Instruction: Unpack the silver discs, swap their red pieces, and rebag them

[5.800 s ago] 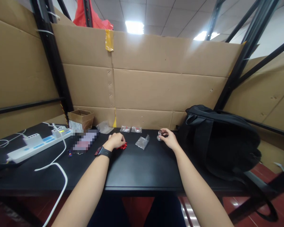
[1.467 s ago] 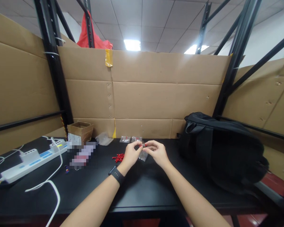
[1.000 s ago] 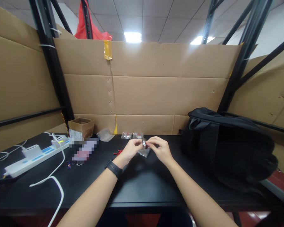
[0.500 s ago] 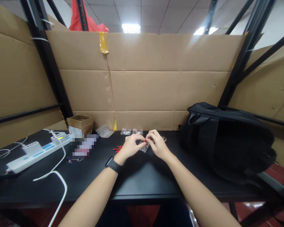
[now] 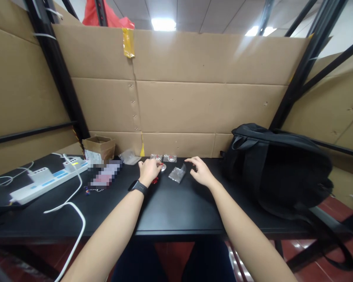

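Note:
My left hand point(image 5: 148, 169), with a black watch on the wrist, rests on the black table point(image 5: 176, 211) with its fingers pinched on a small silver round piece point(image 5: 164, 167). A little heap of red pieces point(image 5: 155, 180) lies just under that hand. To the right of it, a small clear plastic bag point(image 5: 177, 174) lies between my hands. My right hand point(image 5: 200, 171) hovers low over the table beside the bag, fingers apart and slightly curled, holding nothing. Two small clear packets point(image 5: 164, 158) with red contents lie at the back by the cardboard wall.
A black backpack point(image 5: 276, 168) fills the right side of the table. At the left are a white power strip point(image 5: 47, 181), a loose white cable point(image 5: 73, 211), a small open cardboard box point(image 5: 100, 147) and a blurred-out item point(image 5: 104, 175). Cardboard walls close in the back and sides.
My hands were together in front of me, working the silver piece with a red bit. They have parted: the left went down left to the table with the piece, the right moved right.

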`<state>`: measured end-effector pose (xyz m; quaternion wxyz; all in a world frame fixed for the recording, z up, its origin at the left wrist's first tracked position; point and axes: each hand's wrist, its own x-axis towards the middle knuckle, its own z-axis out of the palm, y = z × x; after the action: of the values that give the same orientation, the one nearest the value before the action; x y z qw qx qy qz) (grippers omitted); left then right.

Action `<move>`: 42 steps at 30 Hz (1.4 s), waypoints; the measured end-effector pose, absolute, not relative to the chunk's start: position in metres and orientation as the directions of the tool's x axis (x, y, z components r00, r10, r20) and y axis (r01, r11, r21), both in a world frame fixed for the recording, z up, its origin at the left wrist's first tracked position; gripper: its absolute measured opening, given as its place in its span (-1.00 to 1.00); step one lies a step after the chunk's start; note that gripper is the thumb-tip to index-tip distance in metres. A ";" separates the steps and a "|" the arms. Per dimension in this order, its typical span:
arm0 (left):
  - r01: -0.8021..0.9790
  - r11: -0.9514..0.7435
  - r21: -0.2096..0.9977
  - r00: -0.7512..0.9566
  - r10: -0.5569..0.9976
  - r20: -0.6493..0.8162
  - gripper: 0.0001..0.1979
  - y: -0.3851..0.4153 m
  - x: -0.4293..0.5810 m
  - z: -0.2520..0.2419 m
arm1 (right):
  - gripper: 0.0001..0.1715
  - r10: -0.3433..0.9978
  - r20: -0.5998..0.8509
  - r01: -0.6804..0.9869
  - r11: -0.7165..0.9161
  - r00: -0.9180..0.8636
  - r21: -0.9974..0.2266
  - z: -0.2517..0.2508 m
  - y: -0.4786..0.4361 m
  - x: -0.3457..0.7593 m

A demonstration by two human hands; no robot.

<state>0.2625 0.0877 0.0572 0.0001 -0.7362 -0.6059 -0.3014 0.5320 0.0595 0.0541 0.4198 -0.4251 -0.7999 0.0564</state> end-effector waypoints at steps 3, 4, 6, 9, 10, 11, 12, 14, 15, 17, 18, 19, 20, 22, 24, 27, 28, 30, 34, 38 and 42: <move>0.921 -0.232 0.312 0.094 0.911 0.401 -0.83 0.094 0.261 0.053 | -0.44 0.735 0.574 0.620 0.649 -0.361 -0.441 0.052 0.057 0.528; 0.926 -0.229 0.300 0.095 0.910 0.403 -0.83 0.094 0.262 0.052 | -0.51 0.733 0.567 0.617 0.654 -0.375 -0.438 0.051 0.055 0.526; 0.919 -0.263 0.294 0.107 0.884 0.456 -0.83 0.092 0.265 0.053 | -0.63 0.734 0.560 0.619 0.655 -0.385 -0.433 0.051 0.054 0.523; 0.805 -0.499 0.321 0.283 0.799 0.531 -0.77 0.082 0.275 0.056 | -0.74 0.751 0.539 0.630 0.638 -0.381 -0.444 0.051 0.054 0.524; 0.730 -0.599 0.329 0.387 0.759 0.523 -0.76 0.077 0.280 0.057 | -0.77 0.757 0.533 0.632 0.632 -0.378 -0.449 0.051 0.055 0.526; 0.653 -0.679 0.334 0.486 0.715 0.503 -0.76 0.072 0.285 0.057 | -0.80 0.762 0.528 0.634 0.626 -0.376 -0.453 0.051 0.056 0.528; 0.591 -0.734 0.335 0.562 0.672 0.482 -0.75 0.067 0.290 0.056 | -0.83 0.766 0.524 0.637 0.622 -0.373 -0.456 0.050 0.057 0.530; 0.558 -0.770 0.310 0.611 0.634 0.474 -0.70 0.058 0.300 0.054 | -0.86 0.775 0.517 0.641 0.611 -0.363 -0.465 0.050 0.058 0.534; 0.573 -0.766 0.290 0.604 0.634 0.483 -0.69 0.055 0.305 0.052 | -0.89 0.781 0.513 0.641 0.603 -0.355 -0.474 0.050 0.059 0.535; 0.610 -0.751 0.252 0.583 0.642 0.498 -0.71 0.050 0.311 0.050 | -0.96 0.798 0.503 0.645 0.582 -0.334 -0.496 0.050 0.059 0.537; 0.623 -0.746 0.235 0.582 0.643 0.498 -0.74 0.049 0.313 0.049 | -0.93 0.807 0.497 0.651 0.567 -0.318 -0.504 0.050 0.059 0.538; 0.631 -0.744 0.219 0.587 0.643 0.492 -0.75 0.049 0.314 0.048 | -0.86 0.816 0.494 0.662 0.551 -0.301 -0.507 0.050 0.059 0.538; 0.634 -0.746 0.206 0.598 0.641 0.480 -0.74 0.049 0.314 0.048 | -0.81 0.822 0.493 0.678 0.537 -0.287 -0.502 0.051 0.059 0.538; 0.623 -0.757 0.196 0.634 0.636 0.440 -0.74 0.050 0.313 0.047 | -0.78 0.822 0.503 0.716 0.519 -0.267 -0.467 0.052 0.060 0.540; 0.605 -0.769 0.207 0.665 0.631 0.400 -0.79 0.051 0.312 0.046 | -0.82 0.819 0.516 0.746 0.503 -0.251 -0.436 0.052 0.060 0.543; 0.586 -0.777 0.229 0.682 0.626 0.377 -0.74 0.053 0.310 0.043 | -0.80 0.851 0.479 0.762 0.454 -0.216 -0.462 0.052 0.061 0.553; 0.585 -0.777 0.232 0.683 0.626 0.376 -0.72 0.053 0.310 0.042 | -0.76 0.865 0.459 0.758 0.436 -0.203 -0.485 0.052 0.062 0.556; 0.582 -0.777 0.241 0.682 0.628 0.376 -0.73 0.054 0.310 0.041 | -0.67 0.887 0.428 0.745 0.404 -0.175 -0.532 0.052 0.062 0.563; 0.612 -0.751 0.248 0.651 0.656 0.381 -0.78 0.054 0.309 0.042 | -0.81 0.921 0.346 0.754 0.355 -0.180 -0.553 0.052 0.061 0.567; 0.714 -0.672 0.196 0.593 0.729 0.342 -0.72 0.053 0.306 0.047 | -0.96 0.954 0.209 0.823 0.293 -0.217 -0.486 0.052 0.060 0.561; 0.721 -0.675 0.157 0.605 0.724 0.332 -0.76 0.056 0.302 0.046 | -0.79 0.937 0.243 0.838 0.336 -0.251 -0.429 0.052 0.060 0.557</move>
<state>0.3021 0.0560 0.0457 -0.0037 -0.8958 -0.4033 -0.1870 0.5566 0.0600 0.0521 0.2318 -0.5662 -0.7839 0.1063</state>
